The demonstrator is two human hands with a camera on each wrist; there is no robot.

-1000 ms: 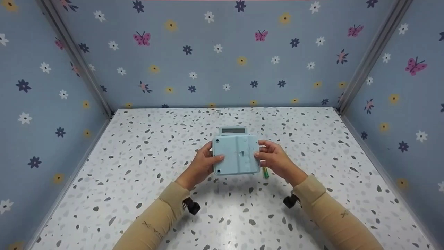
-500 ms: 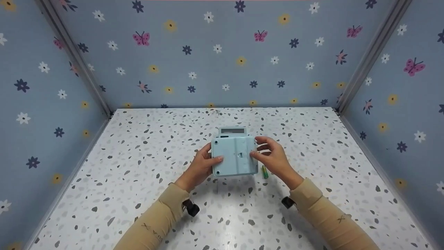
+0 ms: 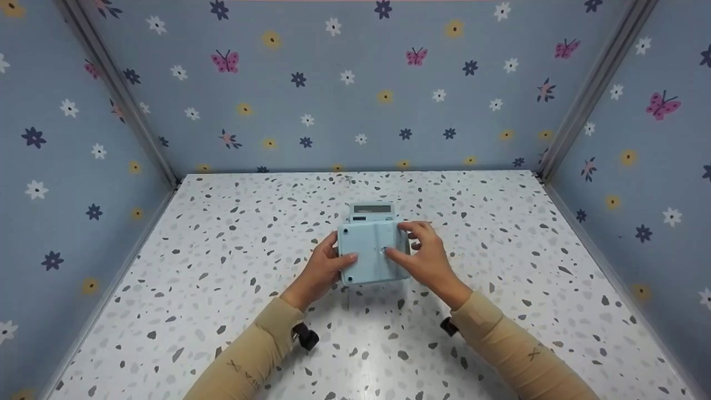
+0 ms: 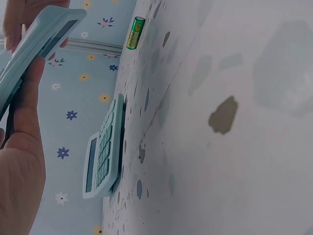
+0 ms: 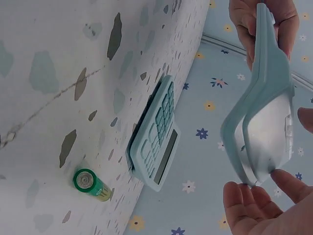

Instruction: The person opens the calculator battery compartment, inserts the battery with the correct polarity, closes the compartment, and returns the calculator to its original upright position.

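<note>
Note pale-blue device (image 3: 365, 244) held back-up above speckled table (image 3: 233, 311), gripped at left edge by left hand (image 3: 320, 269), pinched at right by right hand (image 3: 429, 262) with thumb near small notch (image 3: 382, 250). Note also calculator (image 5: 154, 131) and green battery (image 5: 93, 185) lying apart on table.

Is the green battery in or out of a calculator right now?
Out: both wrist views show the green battery on the table, apart from the held calculator and the resting calculator.
</note>
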